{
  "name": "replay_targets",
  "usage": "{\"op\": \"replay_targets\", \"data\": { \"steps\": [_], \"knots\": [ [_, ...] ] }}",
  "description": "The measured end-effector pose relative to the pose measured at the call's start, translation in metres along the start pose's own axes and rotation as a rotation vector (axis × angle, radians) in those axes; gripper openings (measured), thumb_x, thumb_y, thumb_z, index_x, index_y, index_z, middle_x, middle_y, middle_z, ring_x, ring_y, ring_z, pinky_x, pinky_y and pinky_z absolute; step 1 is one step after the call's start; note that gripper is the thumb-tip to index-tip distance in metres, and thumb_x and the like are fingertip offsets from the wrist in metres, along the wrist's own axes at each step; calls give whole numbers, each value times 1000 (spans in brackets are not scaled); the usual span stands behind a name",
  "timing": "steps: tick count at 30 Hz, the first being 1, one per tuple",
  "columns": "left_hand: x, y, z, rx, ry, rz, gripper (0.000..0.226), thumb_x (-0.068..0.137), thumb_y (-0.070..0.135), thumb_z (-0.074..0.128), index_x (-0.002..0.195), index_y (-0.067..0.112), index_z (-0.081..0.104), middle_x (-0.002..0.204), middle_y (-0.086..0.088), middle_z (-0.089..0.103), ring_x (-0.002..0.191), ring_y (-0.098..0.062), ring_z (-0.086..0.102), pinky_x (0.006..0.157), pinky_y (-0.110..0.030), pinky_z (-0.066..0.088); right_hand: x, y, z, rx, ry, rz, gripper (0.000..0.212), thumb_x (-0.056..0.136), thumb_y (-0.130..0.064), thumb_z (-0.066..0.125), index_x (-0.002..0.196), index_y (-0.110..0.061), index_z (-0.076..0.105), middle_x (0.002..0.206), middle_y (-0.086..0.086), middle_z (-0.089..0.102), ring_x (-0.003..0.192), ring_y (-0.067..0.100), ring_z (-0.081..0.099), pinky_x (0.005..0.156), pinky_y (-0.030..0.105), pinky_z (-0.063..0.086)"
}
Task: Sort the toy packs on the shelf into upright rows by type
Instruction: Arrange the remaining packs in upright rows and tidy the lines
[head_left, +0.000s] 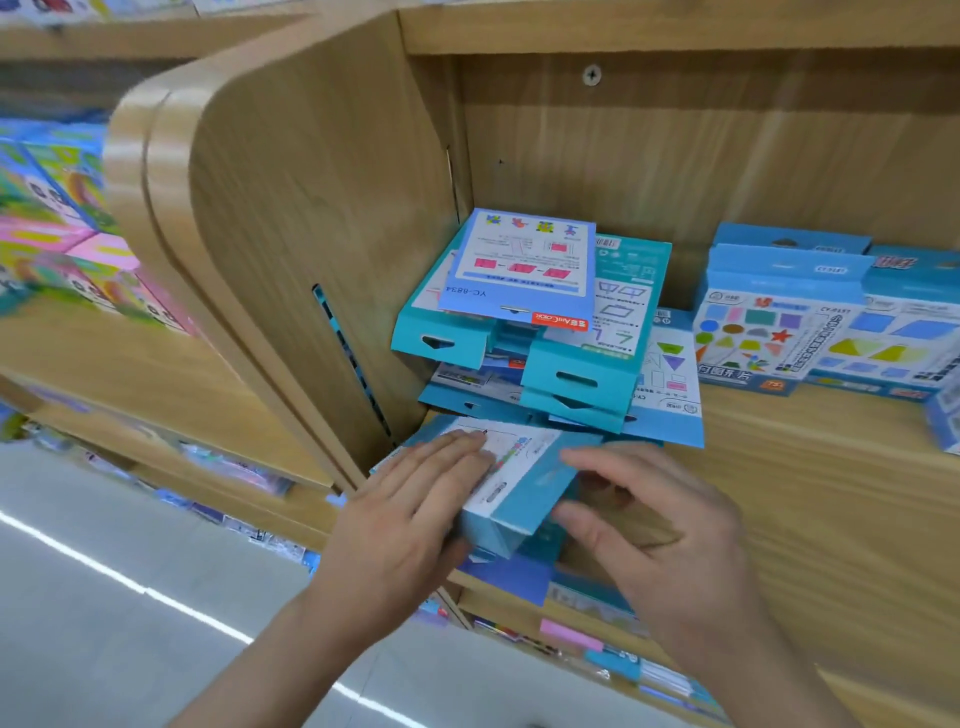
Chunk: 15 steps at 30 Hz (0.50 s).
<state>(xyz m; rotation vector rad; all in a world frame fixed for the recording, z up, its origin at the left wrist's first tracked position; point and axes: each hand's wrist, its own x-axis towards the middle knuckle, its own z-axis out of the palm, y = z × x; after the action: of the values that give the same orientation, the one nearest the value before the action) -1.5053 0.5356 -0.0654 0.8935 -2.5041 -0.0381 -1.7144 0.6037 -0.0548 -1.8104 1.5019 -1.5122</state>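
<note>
Shelf: a pale wooden shelf (805, 493) in a shop aisle, with a rounded side panel (311, 234) and a screw (591, 75) high in the back board.
Floor: a grey floor (104, 597) shows below, left of the arms.
Held pack: a blue and white toy pack (524, 473) sits at the shelf's front edge between the two hands, tilted, on top of other packs (509, 577) that jut over the edge.
Left grip: the left hand (410, 519) lies flat on the pack's white face, fingers straight, pressing down.
Right grip: the right hand (675, 540) is curled narrow round the pack's teal end, thumb against its edge and fingers above.
Flat pile: just beyond both grips, a messy pile (535, 322) of blue packs lies flat and askew against the side panel.
Upright row: well beyond the right grip, blue shape packs (779, 322) stand leaning on the back board.
Neighbouring shelf: blurred colourful boxes (62, 218), far from the left grip.
</note>
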Motion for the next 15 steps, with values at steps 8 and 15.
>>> {"op": "replay_targets", "data": {
  "steps": [8, 15],
  "knots": [
    [1, 9, -27, -1046, 414, -707, 33, 83, 17, 62, 112, 13, 48, 106, 7, 70, 100, -13, 67, 73, -22, 56, -14, 28, 10, -567, -680, 34, 101, 58, -74, 66, 135, -62, 3, 151, -26, -3, 139, -1, -2, 107, 29, 19],
    [1, 12, -38, -1044, 369, -691, 34, 80, 15, 59, 112, 17, 47, 104, 8, 70, 99, -13, 68, 69, -24, 57, -18, 38, 33, -678, -486, -128, 65, 60, -24, 57, 124, -33, 53, 136, -4, 54, 131, 16, 35, 89, 36, 33]
  ]
}}
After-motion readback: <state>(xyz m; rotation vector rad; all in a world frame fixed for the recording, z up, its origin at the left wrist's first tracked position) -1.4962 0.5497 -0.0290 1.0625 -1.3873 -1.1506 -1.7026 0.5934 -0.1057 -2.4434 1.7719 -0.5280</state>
